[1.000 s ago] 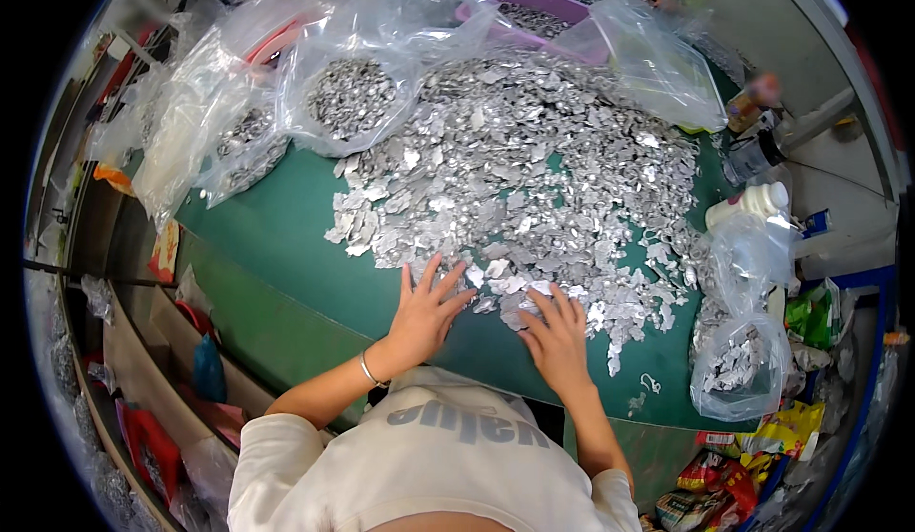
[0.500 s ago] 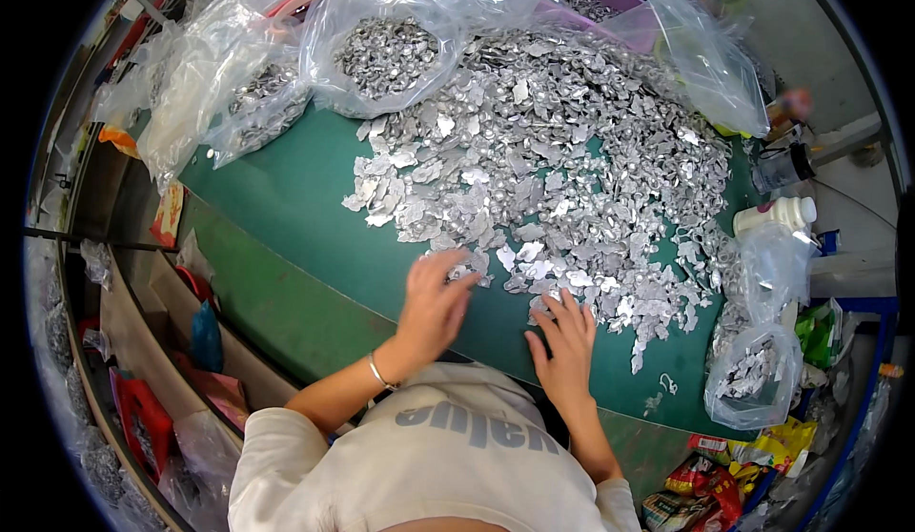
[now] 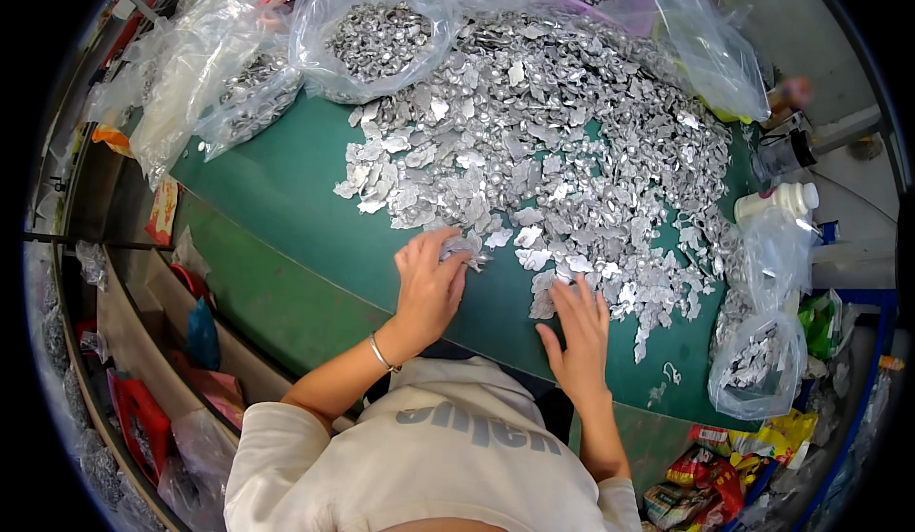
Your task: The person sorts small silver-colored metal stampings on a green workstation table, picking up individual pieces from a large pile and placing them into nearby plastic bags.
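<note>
A broad heap of small flat silver metal pieces [image 3: 534,141] covers much of the green table. My left hand [image 3: 426,284] is at the heap's near left edge, its fingers curled and its thumb drawn in around a few grey metal pieces [image 3: 464,248]. Part of these is hidden by the fingers. My right hand [image 3: 579,341] rests at the near edge of the heap. Its fingers are stretched out with the thumb apart, and the fingertips touch loose pieces [image 3: 545,294] there.
Clear plastic bags of metal parts [image 3: 381,51] stand along the back left. A purple bin [image 3: 624,3] is behind the heap. To the right are a white bottle [image 3: 777,201] and another filled bag [image 3: 753,370]. Shelf compartments [image 3: 172,313] line the left side.
My left hand has closed around a few pieces at the heap's edge. My right hand has shifted slightly right and toward me. The whole view has shifted a little.
</note>
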### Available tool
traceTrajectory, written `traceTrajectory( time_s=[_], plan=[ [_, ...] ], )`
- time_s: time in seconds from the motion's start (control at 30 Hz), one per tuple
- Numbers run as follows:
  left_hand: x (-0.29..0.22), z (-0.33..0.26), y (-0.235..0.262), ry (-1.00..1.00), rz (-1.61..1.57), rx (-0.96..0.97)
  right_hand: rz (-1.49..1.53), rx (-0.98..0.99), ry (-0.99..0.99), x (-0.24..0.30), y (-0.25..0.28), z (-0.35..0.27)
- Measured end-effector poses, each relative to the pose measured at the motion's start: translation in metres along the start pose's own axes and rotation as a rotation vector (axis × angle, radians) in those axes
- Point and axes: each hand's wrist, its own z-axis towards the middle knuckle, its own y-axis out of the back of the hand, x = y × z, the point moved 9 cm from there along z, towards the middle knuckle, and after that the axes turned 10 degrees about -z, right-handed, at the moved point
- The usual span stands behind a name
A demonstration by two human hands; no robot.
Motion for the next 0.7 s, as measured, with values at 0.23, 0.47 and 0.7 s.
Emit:
traceTrajectory(
  time_s=[0.23,0.47,0.7],
  plan=[
    [-0.029,-0.016,-0.025,-0.070,-0.079,0.189,0.022,0.115,0.002,0.020,-0.016,-0.010],
    [-0.052,-0.005,-0.084,-0.218,-0.041,0.473,-0.067,0.045,-0.116,-0.008,-0.002,-0.030],
    [-0.058,-0.036,-0.085,-0.153,-0.396,0.603,-0.063,-0.243,-0.284,-0.039,0.024,-0.055]
  ],
)
